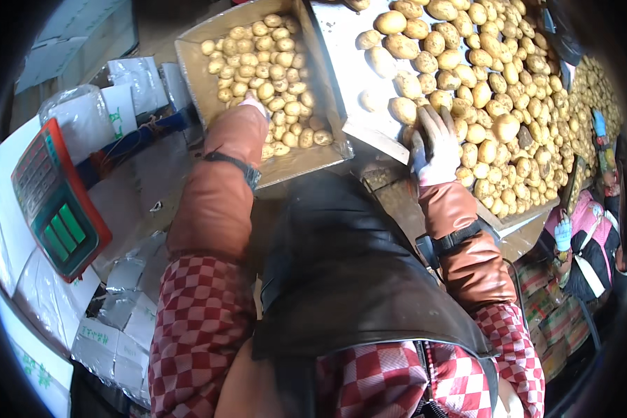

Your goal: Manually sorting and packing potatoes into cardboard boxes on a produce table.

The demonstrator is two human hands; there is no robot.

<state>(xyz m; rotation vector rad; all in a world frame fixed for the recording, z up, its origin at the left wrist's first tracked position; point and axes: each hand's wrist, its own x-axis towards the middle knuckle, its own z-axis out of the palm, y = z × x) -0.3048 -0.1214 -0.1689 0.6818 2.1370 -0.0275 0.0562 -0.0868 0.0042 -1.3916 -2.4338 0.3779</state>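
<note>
My left hand (255,103) reaches into a cardboard box (196,104) holding many small potatoes (261,57). Its wrist and a brown sleeve cover most of it, so I cannot see whether the fingers hold a potato. On the right, my right hand (438,143) wears a pale, soiled glove. Its fingers point away from me and rest over the near left edge of a pile of larger potatoes (480,94). They touch potatoes there, but whether they grip one is unclear. The pile lies on a white-surfaced sorting table (339,31).
A digital scale display (62,209) with an orange frame stands at left, near plastic-wrapped cartons (117,313). Another person's blue-gloved hands (562,233) show at far right, beside the table. Printed cartons (554,318) are stacked below them. A dark apron (345,271) covers my front.
</note>
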